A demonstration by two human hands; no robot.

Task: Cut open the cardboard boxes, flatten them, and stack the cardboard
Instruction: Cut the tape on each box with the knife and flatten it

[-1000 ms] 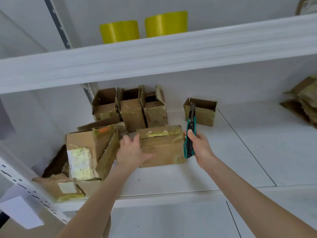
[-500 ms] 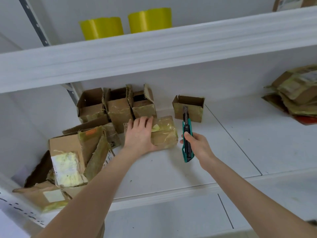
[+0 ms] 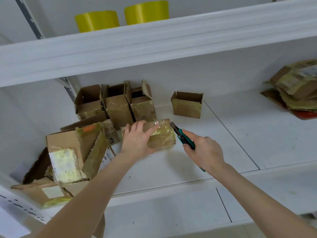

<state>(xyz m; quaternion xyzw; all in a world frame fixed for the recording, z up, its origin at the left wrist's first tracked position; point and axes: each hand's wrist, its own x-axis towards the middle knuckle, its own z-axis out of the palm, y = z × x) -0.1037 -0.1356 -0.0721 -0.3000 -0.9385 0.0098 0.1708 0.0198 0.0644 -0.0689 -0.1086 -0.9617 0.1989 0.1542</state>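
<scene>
**Taped box and knife in hand at a white shelf**

A taped box point(image 3: 163, 137) is shown lying on the shelf point(image 3: 223, 134), near its middle and just in front of a row of three open boxes point(image 3: 118, 107). The left hand point(image 3: 137, 140) is laid over the left half of the taped box. Its fingers are curled over the far top edge and the thumb is stretched rightward across the cardboard, so that the box is gripped. The right half, wrapped in glossy yellowish tape, is seen uncovered.

The right hand point(image 3: 204, 150) is closed round the teal handle of a knife point(image 3: 184, 139). The knife is pointed up and to the left, with its dark tip set at the upper right corner of the taped box. Whether the tip touches the cardboard cannot be told. The butt of the handle is visible below the wrist.

A fourth open box point(image 3: 187, 105) is stood upright, apart to the right of the row. A loose pile of cardboard point(image 3: 68, 152), torn, taped and labelled, is heaped at the left end of the shelf, just beside the left forearm. A stack of flattened cardboard point(image 3: 295, 88) is seen at the far right, well apart from both hands. Two yellow rolls point(image 3: 97, 20) are stood on the upper shelf point(image 3: 154, 40).
</scene>
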